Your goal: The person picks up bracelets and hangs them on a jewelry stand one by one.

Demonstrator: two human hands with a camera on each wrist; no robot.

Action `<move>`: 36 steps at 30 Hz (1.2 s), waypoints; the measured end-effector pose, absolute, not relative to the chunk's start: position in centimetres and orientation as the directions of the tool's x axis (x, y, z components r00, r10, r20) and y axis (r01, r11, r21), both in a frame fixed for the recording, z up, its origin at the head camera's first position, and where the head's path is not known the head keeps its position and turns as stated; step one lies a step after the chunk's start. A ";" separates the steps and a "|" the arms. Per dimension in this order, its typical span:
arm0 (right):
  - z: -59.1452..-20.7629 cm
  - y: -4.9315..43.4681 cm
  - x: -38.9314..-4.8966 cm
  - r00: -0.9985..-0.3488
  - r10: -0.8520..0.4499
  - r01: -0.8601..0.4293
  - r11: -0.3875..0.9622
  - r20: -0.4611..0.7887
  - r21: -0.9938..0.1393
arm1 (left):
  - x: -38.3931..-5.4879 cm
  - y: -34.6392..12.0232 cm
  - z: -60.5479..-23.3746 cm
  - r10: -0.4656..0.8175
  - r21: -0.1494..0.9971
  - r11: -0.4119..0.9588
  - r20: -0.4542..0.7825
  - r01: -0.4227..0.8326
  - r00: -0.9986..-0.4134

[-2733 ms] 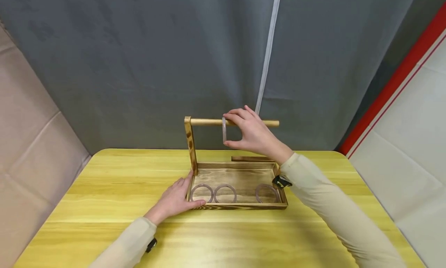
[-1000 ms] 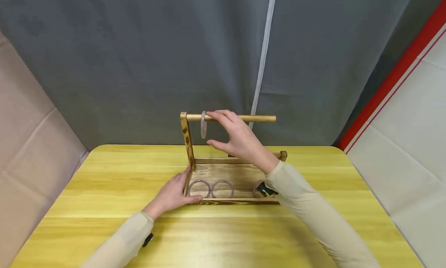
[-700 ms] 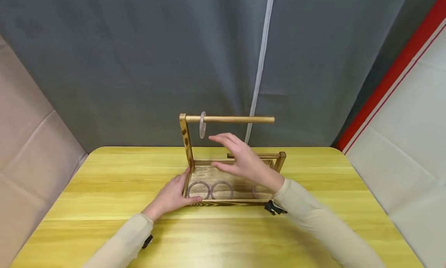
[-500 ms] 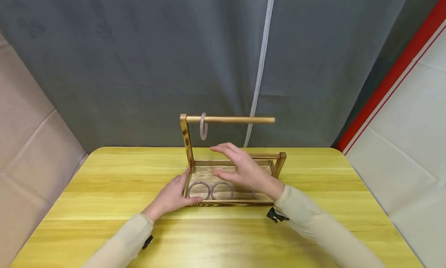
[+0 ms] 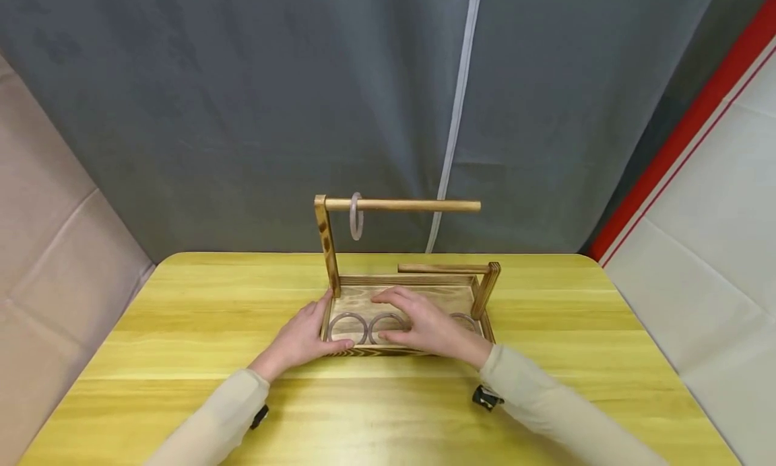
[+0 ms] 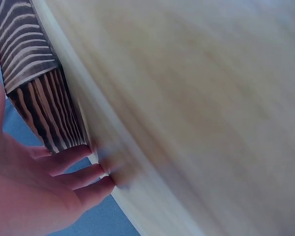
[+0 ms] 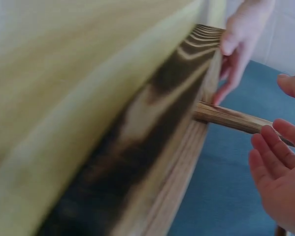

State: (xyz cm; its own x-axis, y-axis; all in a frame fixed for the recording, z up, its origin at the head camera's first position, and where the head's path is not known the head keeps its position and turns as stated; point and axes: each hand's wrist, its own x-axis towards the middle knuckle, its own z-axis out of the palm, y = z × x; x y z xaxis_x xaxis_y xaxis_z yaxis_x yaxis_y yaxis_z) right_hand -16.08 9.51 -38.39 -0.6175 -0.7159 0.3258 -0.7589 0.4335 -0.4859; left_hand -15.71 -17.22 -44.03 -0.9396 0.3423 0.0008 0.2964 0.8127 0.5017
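Note:
A wooden bangle stand has a shallow tray (image 5: 424,295), a long upper rod (image 5: 418,205) and a shorter lower rod (image 5: 442,269). One pale purple bangle (image 5: 353,220) hangs on the upper rod, near its left post. In the tray lie a left bangle (image 5: 347,314), a middle bangle (image 5: 370,328) and a right bangle (image 5: 463,316), partly covered by my right hand (image 5: 427,326). That hand is over the middle bangle, thumb and fingers apart; contact is unclear. My left hand (image 5: 303,338) holds the tray's front left corner, thumb over the front wall, fingers along the side.
The stand sits on a yellow wood-grain table (image 5: 212,318). A grey curtain (image 5: 242,116) hangs behind it, with pale panels left and right. The lower rod's post (image 5: 485,291) rises at the tray's right end.
My right hand slid the bangle leftward along the upper rod and let go. It then came down to the middle bangle in the tray. The left hand stays at the corner.

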 end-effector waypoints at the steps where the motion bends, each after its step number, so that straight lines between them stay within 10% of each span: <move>1: -38.7 9.6 -16.1 -0.625 -0.714 -0.751 0.441 0.314 -0.492 | -15.7 -17.2 -44.0 0.342 0.499 0.814 -0.001 0.296 -0.940; 36: -43.2 9.3 -17.5 -0.755 -0.638 -0.583 0.546 0.153 -0.602 | -15.7 -17.3 -43.7 0.342 0.504 0.813 -0.007 0.293 -0.940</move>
